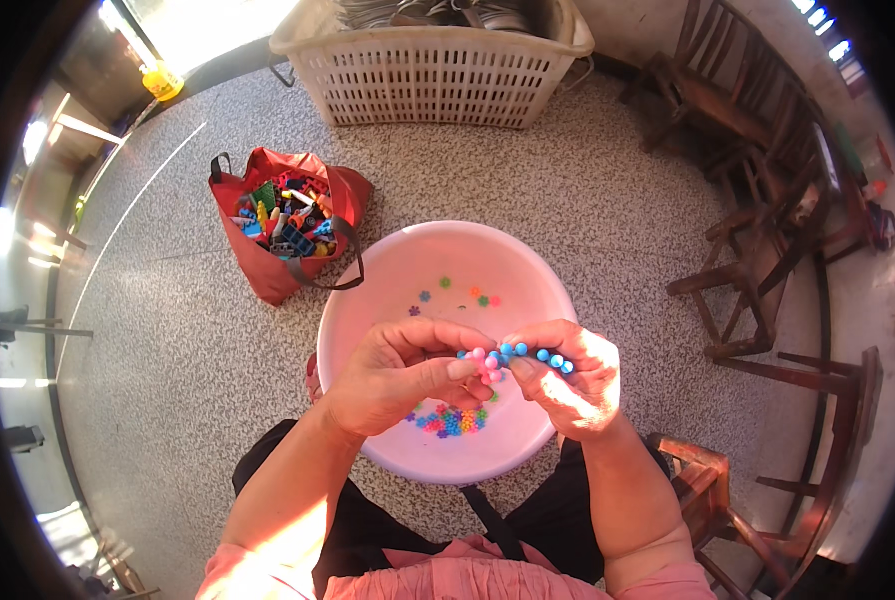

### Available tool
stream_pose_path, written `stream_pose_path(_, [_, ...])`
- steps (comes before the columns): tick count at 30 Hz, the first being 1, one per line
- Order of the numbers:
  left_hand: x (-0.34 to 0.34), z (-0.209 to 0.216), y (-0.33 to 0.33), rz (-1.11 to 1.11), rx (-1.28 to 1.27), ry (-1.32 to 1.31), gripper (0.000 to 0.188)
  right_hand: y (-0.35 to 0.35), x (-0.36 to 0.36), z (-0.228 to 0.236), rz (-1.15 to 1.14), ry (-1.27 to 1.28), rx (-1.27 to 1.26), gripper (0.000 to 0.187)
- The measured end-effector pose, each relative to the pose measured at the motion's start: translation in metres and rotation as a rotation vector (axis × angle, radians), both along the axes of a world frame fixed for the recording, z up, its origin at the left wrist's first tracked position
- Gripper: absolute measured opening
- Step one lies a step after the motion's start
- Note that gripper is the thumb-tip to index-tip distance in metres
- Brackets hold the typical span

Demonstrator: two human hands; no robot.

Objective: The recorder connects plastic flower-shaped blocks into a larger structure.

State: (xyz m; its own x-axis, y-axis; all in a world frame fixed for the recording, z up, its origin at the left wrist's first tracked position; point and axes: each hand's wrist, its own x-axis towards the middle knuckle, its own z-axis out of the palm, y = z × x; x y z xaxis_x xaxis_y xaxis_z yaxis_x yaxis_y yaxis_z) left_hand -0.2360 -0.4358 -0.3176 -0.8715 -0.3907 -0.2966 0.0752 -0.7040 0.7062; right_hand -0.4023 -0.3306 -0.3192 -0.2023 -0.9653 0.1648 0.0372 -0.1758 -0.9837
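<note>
Over a pink basin (351, 300), my two hands meet around small knobbed plastic pieces. My left hand (412, 370) pinches a pink knobbed piece (492, 370) between thumb and fingers. In my right hand (572, 380) are blue knobbed pieces (542, 355), held by thumb and forefinger and running along the fingers. The pink and blue parts touch between the fingertips; whether they are joined I cannot tell. Inside the basin, a heap of many-coloured flower-shaped pieces (452, 420) lies at the near side. A few more, such as a green one (445, 283), are scattered toward the far side.
Left of the basin stands a red bag (267, 275) full of mixed toy bricks (292, 220). A large white plastic basket (432, 80) sits at the far wall. Wooden chairs (737, 290) line the right side, with a wooden stool or chair (697, 465) close by my right arm.
</note>
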Motion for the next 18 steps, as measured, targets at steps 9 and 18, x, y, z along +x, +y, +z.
stream_pose_path(9, [-0.0015, -0.0003, 0.0025, 0.078, -0.008, -0.023, 0.025, 0.0012, -0.0006, -0.0018, -0.009, 0.009, 0.007, 0.012])
stream_pose_path(18, [0.0018, -0.0009, 0.0048, 0.086, -0.216, -0.045, 0.033, 0.0005, 0.0004, -0.0043, -0.007, 0.147, 0.002, 0.016])
